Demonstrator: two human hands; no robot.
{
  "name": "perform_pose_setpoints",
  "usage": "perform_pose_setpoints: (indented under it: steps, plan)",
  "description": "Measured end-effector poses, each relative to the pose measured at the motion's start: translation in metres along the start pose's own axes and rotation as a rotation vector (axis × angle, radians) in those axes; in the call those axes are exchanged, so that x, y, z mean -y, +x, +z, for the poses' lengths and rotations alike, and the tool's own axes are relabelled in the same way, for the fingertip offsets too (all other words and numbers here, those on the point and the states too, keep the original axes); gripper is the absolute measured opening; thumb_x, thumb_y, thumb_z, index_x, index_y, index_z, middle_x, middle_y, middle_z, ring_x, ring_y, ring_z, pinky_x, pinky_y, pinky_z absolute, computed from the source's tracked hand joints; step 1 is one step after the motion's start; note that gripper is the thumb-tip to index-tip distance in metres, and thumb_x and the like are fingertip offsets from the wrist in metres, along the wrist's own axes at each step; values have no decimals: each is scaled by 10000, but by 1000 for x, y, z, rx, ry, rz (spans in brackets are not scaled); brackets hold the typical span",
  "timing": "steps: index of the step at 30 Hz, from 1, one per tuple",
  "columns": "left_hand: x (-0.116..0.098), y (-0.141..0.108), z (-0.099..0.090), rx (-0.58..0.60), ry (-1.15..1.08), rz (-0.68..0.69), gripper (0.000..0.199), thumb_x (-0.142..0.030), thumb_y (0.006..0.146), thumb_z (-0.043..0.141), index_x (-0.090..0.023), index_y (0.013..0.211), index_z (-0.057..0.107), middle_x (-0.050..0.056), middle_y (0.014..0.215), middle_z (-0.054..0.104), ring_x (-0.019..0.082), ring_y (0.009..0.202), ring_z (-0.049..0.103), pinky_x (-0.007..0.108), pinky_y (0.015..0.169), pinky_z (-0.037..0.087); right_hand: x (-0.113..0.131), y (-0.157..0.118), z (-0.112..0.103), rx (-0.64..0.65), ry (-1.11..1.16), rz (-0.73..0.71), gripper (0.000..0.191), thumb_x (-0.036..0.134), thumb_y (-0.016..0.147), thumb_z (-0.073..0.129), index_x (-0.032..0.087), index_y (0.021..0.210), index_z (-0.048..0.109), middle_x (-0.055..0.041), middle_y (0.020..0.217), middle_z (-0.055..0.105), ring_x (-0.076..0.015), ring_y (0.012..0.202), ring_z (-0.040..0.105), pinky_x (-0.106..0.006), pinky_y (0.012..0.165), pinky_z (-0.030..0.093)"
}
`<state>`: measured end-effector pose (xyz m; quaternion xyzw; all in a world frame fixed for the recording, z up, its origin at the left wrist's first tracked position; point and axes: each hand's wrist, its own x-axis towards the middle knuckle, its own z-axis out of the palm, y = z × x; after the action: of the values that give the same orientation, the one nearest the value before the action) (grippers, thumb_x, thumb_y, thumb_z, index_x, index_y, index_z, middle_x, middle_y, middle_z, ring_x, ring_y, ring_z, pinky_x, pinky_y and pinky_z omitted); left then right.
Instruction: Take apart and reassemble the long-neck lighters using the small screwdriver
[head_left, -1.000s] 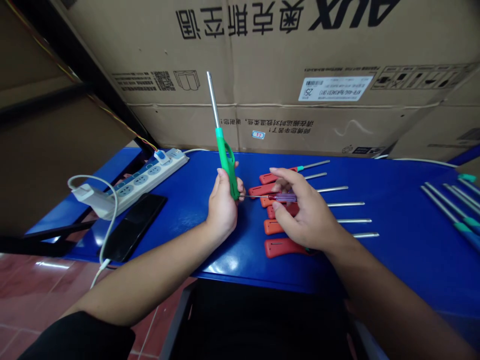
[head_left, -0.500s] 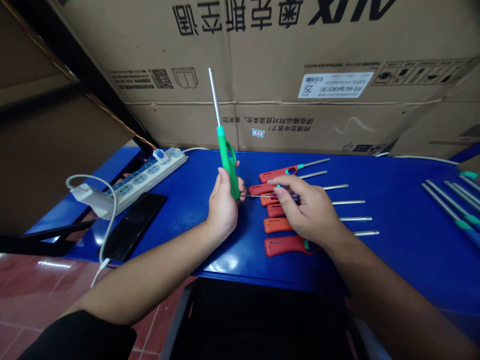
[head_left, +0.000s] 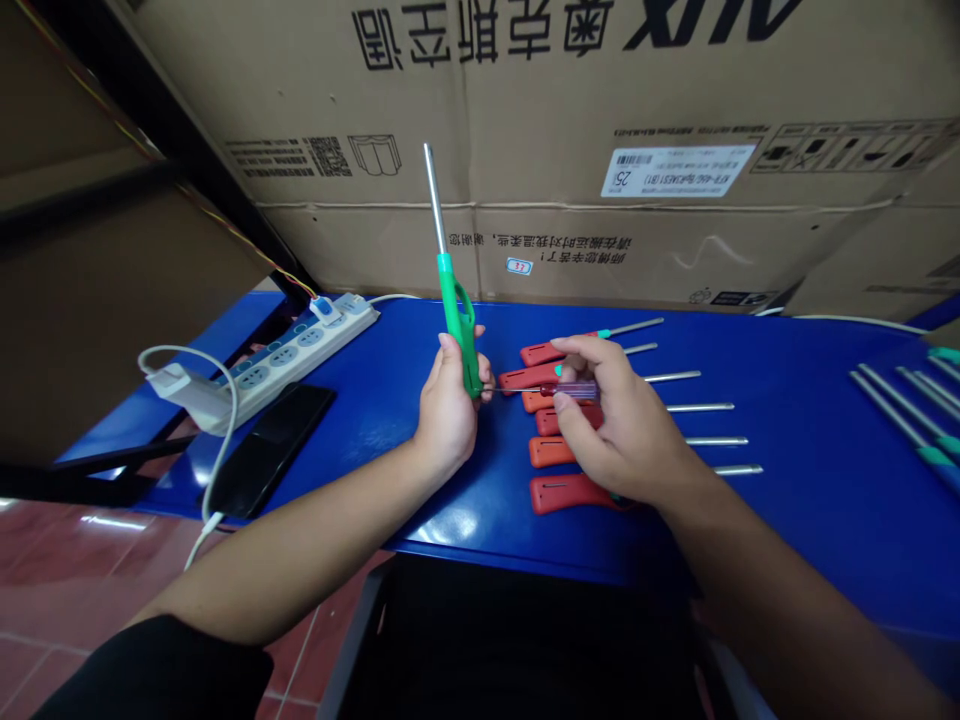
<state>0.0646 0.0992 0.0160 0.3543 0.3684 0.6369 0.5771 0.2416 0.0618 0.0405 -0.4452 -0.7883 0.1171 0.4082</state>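
"What do we have in the head view?"

"We look down at a blue table (head_left: 442, 505). The person's left hand (head_left: 448, 412) is closed around the handle of a green lighter (head_left: 466, 350) and holds it up above the table, metal tube pointing upward and slightly left."

"And the right hand (head_left: 626, 425)?"

"Its thumb and fingers grip a screwdriver (head_left: 574, 391) by the purple handle. The thin shaft runs leftward to the lower end of the green lighter — we cannot make out the very tip, which meets the lighter beside the left fingers."

"How far along do we judge the work to be?"

"Midway through one piece, we think: the tool is set at the handle's end, and the green lighter looks whole, tube and handle joined. How much is left to do at that spot, we cannot tell."

"What lies around them?"

"Six red and orange lighters (head_left: 564, 493) lie in a row, partly behind the right hand — whether those are done or untouched, we see no sign. More lighters (head_left: 934, 456) sit at the right edge. A black phone (head_left: 268, 448) and a power strip (head_left: 282, 357) lie to the left."
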Motion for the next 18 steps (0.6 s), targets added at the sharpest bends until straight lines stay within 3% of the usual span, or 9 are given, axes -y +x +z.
perform_pose_setpoints:
  steps: [4, 9, 13, 18]
  plan:
    - [1, 1, 0, -1, -11, 18, 503, -636, 959, 451, -187, 1082, 641, -27, 627, 493, 86, 509, 442, 192, 469, 355, 2, 0, 0, 58, -60, 113, 266, 296, 993, 440, 231, 1214, 574, -20, 785, 669, -181, 667, 641, -325, 620, 478]
    - [2, 1, -1, 0, -16, 20, 505, -649, 946, 470, -193, 1072, 647, -26, 629, 501, 85, 507, 445, 195, 471, 354, 4, -1, 0, -1, -38, 22, 453, 297, 915, 567, 199, 1346, 465, -91, 1040, 680, -227, 894, 667, -359, 744, 520]
    - [2, 1, 0, 4, -17, 21, 505, -651, 943, 475, -191, 1075, 638, -27, 631, 504, 86, 511, 450, 197, 476, 360, 5, 0, -1, 45, -141, 78, 257, 313, 988, 460, 238, 1190, 598, -34, 857, 727, -203, 673, 664, -343, 617, 486]
    - [1, 0, 0, -15, -28, -1, 510, -654, 943, 470, -187, 1069, 634, -30, 627, 504, 83, 513, 457, 187, 482, 366, 5, 0, 0, 7, -81, -101, 424, 253, 922, 561, 177, 1334, 500, -137, 1236, 651, -252, 1074, 652, -374, 860, 532]
